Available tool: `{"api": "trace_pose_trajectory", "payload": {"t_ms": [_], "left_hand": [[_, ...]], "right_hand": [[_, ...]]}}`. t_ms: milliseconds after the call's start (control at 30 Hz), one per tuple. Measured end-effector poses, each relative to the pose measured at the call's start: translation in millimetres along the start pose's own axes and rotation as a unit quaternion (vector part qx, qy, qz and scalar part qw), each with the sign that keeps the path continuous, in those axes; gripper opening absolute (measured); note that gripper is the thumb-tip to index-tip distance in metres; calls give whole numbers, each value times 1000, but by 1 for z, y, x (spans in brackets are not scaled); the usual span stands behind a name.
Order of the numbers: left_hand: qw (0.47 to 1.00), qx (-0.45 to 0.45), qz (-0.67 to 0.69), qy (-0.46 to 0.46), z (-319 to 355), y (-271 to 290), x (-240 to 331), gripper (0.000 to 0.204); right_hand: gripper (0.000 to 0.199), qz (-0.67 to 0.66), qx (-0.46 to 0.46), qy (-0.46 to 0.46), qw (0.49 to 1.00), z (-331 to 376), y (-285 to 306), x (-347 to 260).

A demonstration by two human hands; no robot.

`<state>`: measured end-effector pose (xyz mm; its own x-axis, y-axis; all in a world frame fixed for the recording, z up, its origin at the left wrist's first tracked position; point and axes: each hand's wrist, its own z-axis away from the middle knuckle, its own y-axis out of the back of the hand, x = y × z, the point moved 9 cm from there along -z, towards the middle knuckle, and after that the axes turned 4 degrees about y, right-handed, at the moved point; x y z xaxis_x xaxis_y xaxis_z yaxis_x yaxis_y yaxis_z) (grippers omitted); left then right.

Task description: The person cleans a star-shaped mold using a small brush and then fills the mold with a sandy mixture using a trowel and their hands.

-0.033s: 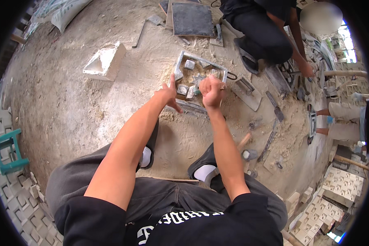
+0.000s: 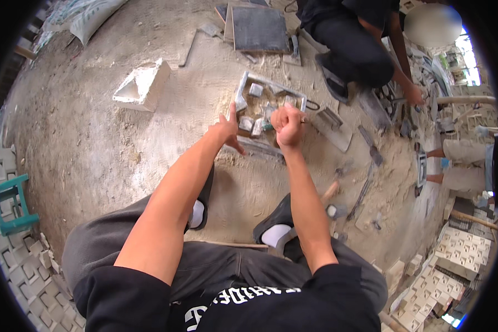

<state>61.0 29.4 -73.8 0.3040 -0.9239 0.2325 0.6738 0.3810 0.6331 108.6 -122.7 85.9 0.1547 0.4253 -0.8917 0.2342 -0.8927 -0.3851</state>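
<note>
A square metal mould (image 2: 276, 84) lies on the dusty ground before me, with blocky metal inserts (image 2: 255, 89) and sandy material inside. My left hand (image 2: 226, 131) rests at the mould's left near corner, its fingers spread along the rim. Above the right part of the mould, my right hand (image 2: 289, 126) is closed in a fist around a small tool. A green part (image 2: 267, 126) of that tool shows left of the fist, and a dark end sticks out on the right. The fist hides the rest, so its kind is unclear.
A trowel (image 2: 332, 126) lies right of the mould, near a dusty brush-like tool (image 2: 372, 146). A white hollow block (image 2: 143, 86) stands to the left. Dark boards (image 2: 260, 29) lean beyond. A co-worker (image 2: 354, 50) crouches at far right. A green stool (image 2: 15, 205) stands far left.
My right fist has shifted slightly to the right over the mould. My left hand stays at the rim.
</note>
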Motion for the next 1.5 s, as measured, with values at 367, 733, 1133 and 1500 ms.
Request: {"api": "trace_pose_trajectory", "payload": {"t_ms": [367, 733, 1133, 1500], "left_hand": [[999, 10, 28, -13, 7, -2, 3, 170], [997, 53, 54, -31, 11, 4, -14, 167], [949, 289, -78, -99, 53, 31, 12, 154], [891, 339, -181, -241, 73, 10, 52, 132]], "right_hand": [[49, 72, 6, 20, 997, 10, 0, 2], [51, -14, -20, 66, 998, -20, -32, -78], [47, -1, 59, 14, 998, 15, -3, 10], [49, 28, 89, 54, 994, 43, 14, -13]]}}
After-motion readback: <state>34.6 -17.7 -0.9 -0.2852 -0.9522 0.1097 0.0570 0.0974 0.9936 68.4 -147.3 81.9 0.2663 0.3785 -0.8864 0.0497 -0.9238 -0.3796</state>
